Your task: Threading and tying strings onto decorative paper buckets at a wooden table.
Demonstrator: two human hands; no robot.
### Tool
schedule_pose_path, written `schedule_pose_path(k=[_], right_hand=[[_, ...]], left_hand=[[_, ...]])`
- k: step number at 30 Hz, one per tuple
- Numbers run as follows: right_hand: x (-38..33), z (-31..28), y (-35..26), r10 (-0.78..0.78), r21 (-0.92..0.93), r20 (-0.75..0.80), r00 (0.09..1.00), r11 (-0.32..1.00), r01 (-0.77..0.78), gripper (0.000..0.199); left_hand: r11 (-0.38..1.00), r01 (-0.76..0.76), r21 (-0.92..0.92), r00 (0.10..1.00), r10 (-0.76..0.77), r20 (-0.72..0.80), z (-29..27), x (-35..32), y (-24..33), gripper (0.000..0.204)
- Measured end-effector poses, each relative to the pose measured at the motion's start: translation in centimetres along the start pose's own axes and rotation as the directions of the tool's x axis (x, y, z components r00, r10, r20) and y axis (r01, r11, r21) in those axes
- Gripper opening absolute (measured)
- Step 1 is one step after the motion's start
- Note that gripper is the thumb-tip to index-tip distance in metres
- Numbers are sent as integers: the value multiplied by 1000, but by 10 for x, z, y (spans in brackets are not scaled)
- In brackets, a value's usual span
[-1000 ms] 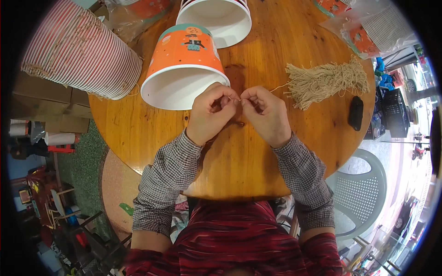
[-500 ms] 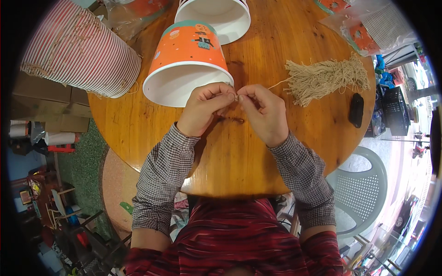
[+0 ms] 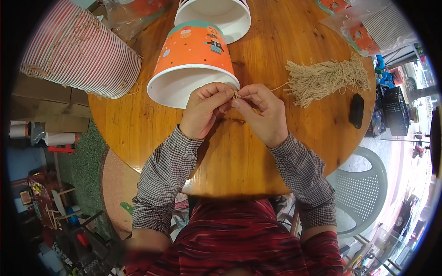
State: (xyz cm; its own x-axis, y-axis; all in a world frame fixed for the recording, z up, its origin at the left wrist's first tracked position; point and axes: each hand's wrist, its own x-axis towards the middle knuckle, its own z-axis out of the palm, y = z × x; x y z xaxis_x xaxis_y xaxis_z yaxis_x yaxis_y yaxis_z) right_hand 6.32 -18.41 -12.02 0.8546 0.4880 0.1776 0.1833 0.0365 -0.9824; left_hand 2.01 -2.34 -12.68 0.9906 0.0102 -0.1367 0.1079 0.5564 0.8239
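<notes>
An orange tub (image 3: pixel 195 53) lies on its side on the wooden table (image 3: pixel 235 170), its white-rimmed mouth facing the person. At the right end of that tub's rim, the left hand (image 3: pixel 206 109) and right hand (image 3: pixel 264 114) meet, the fingers of each pinching a thin tan string (image 3: pixel 279 86); whether it is fastened to the rim cannot be told, as the fingers cover the spot. The string runs off to the right of the tub, toward a loose bundle of tan strings (image 3: pixel 324 82), with a small black object (image 3: pixel 356 111) beyond the bundle's near side. Left of the tub leans a tall nested stack of white-rimmed tubs (image 3: pixel 83 50); behind it sits another white-mouthed tub (image 3: pixel 216 20). Far right of it, clear plastic wraps more tubs (image 3: pixel 382 30).
</notes>
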Motion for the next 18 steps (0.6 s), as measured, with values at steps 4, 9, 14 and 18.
schedule_pose_path(k=[4,9,14,18], right_hand=[[1,-1,-4,68,14,-1,998,998,-68,8],[5,-10,-8,153,97,63,986,983,-159,7],[8,-17,-6,265,169,191,945,940,-298,9],[9,-19,-12,329,212,294,897,893,-397,11]], left_hand=[[999,-16,46,1000,15,24,2,-1,2,12],[990,-68,123,996,74,-41,4,-2,1,16],[990,-78,118,996,83,-40,4,-1,-1,16],[990,-105,96,992,112,-64,6,-3,1,15]])
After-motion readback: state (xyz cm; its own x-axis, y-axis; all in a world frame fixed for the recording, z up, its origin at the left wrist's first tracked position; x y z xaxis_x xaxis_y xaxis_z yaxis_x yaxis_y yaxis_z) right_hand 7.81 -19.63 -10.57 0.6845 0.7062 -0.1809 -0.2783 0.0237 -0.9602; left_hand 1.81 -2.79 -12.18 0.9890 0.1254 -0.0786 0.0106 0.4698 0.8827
